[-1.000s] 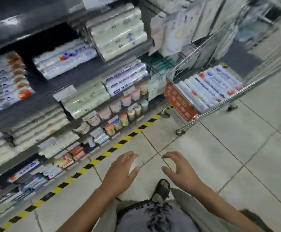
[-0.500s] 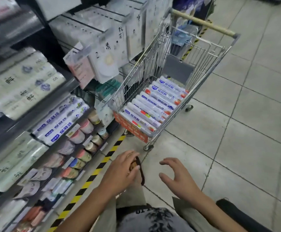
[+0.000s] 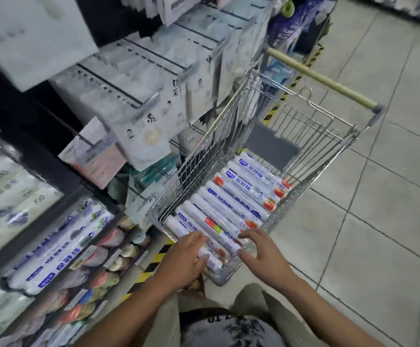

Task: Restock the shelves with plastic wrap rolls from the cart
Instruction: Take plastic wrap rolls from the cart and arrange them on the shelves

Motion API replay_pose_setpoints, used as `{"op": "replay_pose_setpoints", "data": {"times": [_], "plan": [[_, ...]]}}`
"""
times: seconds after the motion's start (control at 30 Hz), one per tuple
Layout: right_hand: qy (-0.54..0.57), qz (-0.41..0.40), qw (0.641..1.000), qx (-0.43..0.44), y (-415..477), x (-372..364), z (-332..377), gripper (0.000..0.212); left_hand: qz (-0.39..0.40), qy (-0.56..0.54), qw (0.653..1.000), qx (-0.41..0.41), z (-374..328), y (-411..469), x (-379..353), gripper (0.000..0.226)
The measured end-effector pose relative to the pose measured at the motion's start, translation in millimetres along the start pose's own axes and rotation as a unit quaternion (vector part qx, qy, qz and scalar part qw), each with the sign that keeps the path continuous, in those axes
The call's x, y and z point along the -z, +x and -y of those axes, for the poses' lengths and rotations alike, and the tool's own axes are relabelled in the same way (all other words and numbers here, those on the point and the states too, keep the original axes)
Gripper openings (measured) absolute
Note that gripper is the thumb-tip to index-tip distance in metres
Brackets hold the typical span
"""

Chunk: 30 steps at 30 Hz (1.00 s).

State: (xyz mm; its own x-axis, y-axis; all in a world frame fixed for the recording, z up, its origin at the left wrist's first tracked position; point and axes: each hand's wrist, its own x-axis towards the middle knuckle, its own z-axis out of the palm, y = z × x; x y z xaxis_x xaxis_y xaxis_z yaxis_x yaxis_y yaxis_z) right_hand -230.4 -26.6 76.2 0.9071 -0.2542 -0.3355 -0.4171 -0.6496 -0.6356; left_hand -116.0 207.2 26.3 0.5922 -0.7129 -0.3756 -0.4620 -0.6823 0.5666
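L hand [image 3: 183,264] & R hand [image 3: 264,259], fingers loose, gripping nothing, over rolls [image 3: 239,204] in cart [image 3: 321,78]; hanging packs [image 3: 148,136] just beside.

Pale grey square tiles cover the floor [image 3: 384,221] across the right half of the frame, crossed by thin dark grout lines and carrying a soft, even sheen from overhead light. A strip of yellow-and-black hazard tape [image 3: 153,262] runs along the floor at lower centre, at the foot of the dark shelves [image 3: 41,151] that fill the left side. White packets [image 3: 153,121] hang in rows from pegs at upper centre, blurred. Small round tubs [image 3: 118,251] line a low shelf at lower left. Blue and purple hanging goods [image 3: 286,28] sit at top centre, and another display [image 3: 391,6] edges the top right corner.
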Motion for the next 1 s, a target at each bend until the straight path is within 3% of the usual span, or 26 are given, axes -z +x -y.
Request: {"op": "replay_pose_setpoints", "data": {"times": [0.2, 0.3, 0.53, 0.67, 0.8, 1.0], "plan": [[-0.058, 0.117, 0.991, -0.003, 103.9, 13.6, -15.6, 0.048, 0.002, -0.004, 0.997, 0.073, 13.6, 49.4, 15.2, 0.075], [-0.112, 0.193, 0.975, 0.024, 149.6, 6.2, -26.4, 0.043, -0.012, -0.009, 0.99, 0.14, 22.7, 63.1, 9.2, 0.055], [-0.231, 0.356, 0.9, 0.103, 261.0, -47.6, -23.6, 0.047, -0.054, -0.057, 0.96, 0.269, 40.7, 69.0, -29.9, 0.047], [-0.307, 0.372, 0.862, 0.155, 313.0, -91.4, -9.2, 0.056, -0.108, -0.112, 0.938, 0.31, 39.2, 67.9, -37.6, 0.047], [-0.4, 0.335, 0.822, 0.229, 345.4, -137.8, 5.3, 0.063, -0.153, -0.134, 0.92, 0.335, 39.4, 70.8, -43.8, 0.046], [-0.474, 0.354, 0.776, 0.221, 373.3, -180.2, -0.1, 0.067, -0.202, -0.121, 0.903, 0.359, 36.9, 77.5, -57.3, 0.045]]}}
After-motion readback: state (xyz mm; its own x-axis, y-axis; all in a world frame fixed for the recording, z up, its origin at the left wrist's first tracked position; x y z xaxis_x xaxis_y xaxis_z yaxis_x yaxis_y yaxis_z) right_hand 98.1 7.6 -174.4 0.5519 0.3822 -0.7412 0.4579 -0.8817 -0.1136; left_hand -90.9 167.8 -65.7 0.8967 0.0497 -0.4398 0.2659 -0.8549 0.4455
